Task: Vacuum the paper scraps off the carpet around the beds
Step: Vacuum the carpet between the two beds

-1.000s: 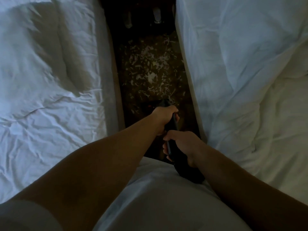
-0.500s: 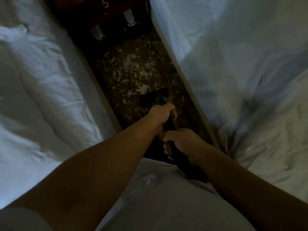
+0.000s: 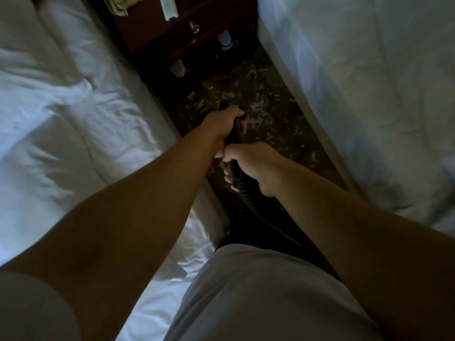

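White paper scraps [image 3: 256,104] lie scattered on the dark patterned carpet [image 3: 290,134] in the narrow aisle between two beds. Both my hands hold the black vacuum wand [image 3: 236,134], which points forward and down into the scraps. My left hand [image 3: 225,121] grips it further along, and my right hand [image 3: 248,163] grips the handle just behind, where the ribbed black hose [image 3: 248,203] begins. The nozzle is hidden behind my left hand.
A bed with white sheets [image 3: 73,124] borders the aisle on the left, another white bed [image 3: 369,82] on the right. A dark wooden nightstand [image 3: 177,28] closes the far end, with two glasses [image 3: 225,40] on its lower shelf. My dark trousers fill the near aisle.
The view has swung and tilted, bringing the nightstand further into sight. My hands keep their grip on the wand, which has shifted forward over the scraps.
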Motion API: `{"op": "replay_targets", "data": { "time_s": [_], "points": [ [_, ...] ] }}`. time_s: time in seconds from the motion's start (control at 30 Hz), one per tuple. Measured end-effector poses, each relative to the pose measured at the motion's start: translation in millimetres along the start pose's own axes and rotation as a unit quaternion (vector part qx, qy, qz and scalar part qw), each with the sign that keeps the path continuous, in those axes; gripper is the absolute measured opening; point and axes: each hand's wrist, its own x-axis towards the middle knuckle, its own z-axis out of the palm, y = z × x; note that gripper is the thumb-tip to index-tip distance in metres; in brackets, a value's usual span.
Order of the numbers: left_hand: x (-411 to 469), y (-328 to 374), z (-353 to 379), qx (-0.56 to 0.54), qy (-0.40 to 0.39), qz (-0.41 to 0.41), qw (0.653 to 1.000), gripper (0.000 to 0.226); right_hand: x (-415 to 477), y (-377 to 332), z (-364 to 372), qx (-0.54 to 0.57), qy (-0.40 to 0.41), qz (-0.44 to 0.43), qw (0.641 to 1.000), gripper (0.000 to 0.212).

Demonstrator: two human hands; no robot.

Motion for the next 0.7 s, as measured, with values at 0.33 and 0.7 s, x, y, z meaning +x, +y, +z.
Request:
{"op": "replay_targets", "data": {
  "time_s": [0.33, 0.7],
  "points": [
    [22, 22, -5, 0.036, 0.003, 0.043, 0.998, 0.019, 25, -19, 7, -0.02, 0.03, -0.023, 0.999, 0.011],
    [9, -73, 67, 0.079, -0.068, -0.025, 0.994, 0.021, -24, 67, -67, 0.019, 0.068, 0.008, 0.997, 0.005]
  ]
}}
